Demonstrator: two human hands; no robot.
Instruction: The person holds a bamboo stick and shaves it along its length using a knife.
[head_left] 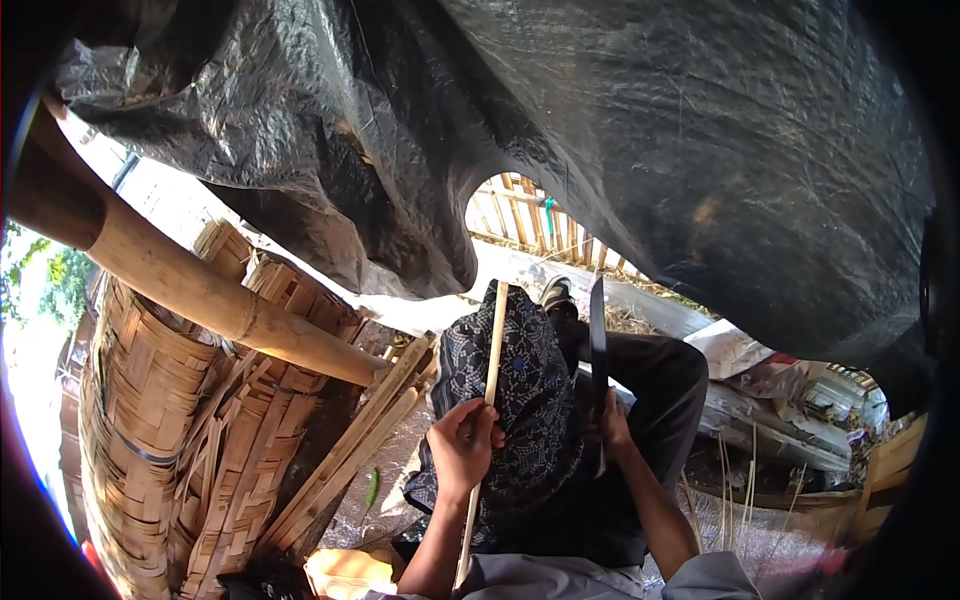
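My left hand (463,447) is closed around a long, thin bamboo strip (495,345) that stands nearly upright in view, its lower end running down past my forearm. On the right, my right hand (613,425) grips a long-bladed knife (598,335), blade pointing up and away from me. A gap separates the blade from the strip. Between my hands a dark patterned cloth (530,390) covers my lap and one leg. The knife's handle is mostly hidden by my fingers.
Rolled woven bamboo panels (150,400) stand at the left beneath a thick bamboo pole (240,310). Split bamboo lengths (350,450) lean beside them. A black plastic sheet (680,140) hangs low overhead. Thin strips (745,495) stick up at the right. A green chili-like object (373,488) lies on the ground.
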